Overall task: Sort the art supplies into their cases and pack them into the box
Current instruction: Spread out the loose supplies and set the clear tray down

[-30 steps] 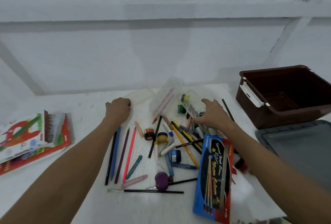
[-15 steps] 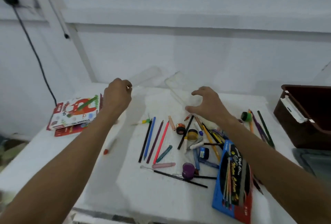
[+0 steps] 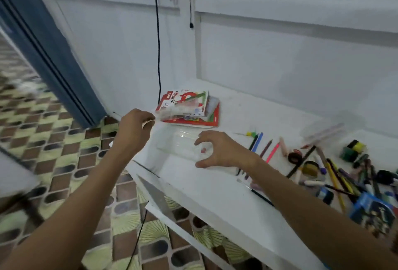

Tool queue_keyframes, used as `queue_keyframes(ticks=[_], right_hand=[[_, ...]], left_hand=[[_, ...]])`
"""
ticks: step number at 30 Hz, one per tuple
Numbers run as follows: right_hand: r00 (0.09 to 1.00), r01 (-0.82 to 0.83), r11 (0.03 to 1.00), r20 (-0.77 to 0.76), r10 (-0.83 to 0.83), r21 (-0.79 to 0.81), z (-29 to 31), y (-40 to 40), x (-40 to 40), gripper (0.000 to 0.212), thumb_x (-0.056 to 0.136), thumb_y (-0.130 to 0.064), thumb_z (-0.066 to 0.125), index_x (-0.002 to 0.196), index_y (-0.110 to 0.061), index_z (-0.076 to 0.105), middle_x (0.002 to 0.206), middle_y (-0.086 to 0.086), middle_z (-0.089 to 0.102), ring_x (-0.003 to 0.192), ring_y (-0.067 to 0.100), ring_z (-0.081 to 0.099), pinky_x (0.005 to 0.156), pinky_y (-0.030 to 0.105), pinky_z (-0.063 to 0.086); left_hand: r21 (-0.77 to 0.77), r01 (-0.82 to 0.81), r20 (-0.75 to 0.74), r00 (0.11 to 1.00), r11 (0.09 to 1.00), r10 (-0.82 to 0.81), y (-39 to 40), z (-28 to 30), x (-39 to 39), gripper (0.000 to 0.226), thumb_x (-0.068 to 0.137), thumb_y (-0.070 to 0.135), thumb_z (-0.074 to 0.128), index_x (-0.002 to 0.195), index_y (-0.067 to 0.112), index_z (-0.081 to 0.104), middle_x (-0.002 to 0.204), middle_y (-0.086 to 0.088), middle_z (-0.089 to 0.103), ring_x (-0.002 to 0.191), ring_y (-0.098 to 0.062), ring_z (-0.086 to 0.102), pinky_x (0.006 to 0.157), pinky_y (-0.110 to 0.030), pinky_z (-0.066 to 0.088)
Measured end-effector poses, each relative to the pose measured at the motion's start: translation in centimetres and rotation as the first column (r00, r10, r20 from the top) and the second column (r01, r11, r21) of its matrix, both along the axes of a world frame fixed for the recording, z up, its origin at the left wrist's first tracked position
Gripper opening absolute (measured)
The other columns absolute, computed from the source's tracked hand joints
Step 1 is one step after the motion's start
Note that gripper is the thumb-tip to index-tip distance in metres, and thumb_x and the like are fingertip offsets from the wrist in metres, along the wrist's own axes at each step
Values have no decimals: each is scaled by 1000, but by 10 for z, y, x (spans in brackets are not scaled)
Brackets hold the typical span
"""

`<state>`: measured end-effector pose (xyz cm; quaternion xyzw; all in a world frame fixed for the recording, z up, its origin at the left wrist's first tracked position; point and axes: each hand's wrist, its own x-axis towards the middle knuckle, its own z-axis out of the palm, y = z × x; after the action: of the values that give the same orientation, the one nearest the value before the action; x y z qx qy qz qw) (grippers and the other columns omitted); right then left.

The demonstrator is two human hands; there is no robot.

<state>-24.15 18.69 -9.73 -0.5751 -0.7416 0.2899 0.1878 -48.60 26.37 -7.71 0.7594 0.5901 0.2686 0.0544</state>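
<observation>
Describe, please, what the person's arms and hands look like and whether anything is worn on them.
Both forearms are bare right to the picture's edge, with no sleeves showing. The left hand and right hand wear no gloves; no watch, bracelet or ring shows.

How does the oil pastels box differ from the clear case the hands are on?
The oil pastels box is opaque, printed red and white; the clear case is see-through plastic. The box lies untouched on a red booklet by the wall; the case sits nearer the table edge, gripped by the right hand, its lid pinched by the left hand. Both are flat and rectangular.
</observation>
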Motion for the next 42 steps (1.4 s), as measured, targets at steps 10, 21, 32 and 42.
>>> queue_keyframes(ticks=[10, 21, 32, 42], right_hand=[[998, 7, 1000, 63, -5, -27, -36, 26, -55, 70, 65, -42, 82, 127, -25, 55, 144, -2, 42, 135, 13, 31, 106, 24, 24], [958, 224, 974, 195, -213, -35, -41, 22, -12, 91, 67, -75, 60, 136, -18, 45, 138, -1, 48, 127, 19, 41, 105, 38, 37], [924, 271, 954, 245, -295, 126, -66, 33, 36, 31, 92, -7, 46, 117, -5, 65, 113, 17, 59, 106, 33, 54, 94, 40, 45], [850, 470, 847, 133, -510, 248, -32, -11, 86, 33, 82, 1, 46, 108, 0, 67, 105, 20, 62, 99, 38, 55, 87, 34, 41]], left_hand=[[-186, -2, -65, 998, 983, -11, -13, -37, -36, 18, 91, 14, 61, 106, 13, 70, 114, -6, 64, 103, -23, 58, 84, -24, 37], [-311, 53, -115, 989, 949, -93, -2, -58, -10, 21, 92, 14, 56, 112, 14, 64, 119, -6, 60, 104, -24, 56, 90, -30, 45], [-281, 142, -246, 945, 949, -214, -6, -70, 13, 49, 88, 47, 55, 133, 26, 52, 138, -7, 48, 127, -27, 44, 108, -47, 31], [-166, 365, -82, 921, 916, -382, -5, -43, 103, 47, 86, 32, 62, 129, 15, 57, 134, -7, 52, 123, -25, 46, 103, -40, 41]])
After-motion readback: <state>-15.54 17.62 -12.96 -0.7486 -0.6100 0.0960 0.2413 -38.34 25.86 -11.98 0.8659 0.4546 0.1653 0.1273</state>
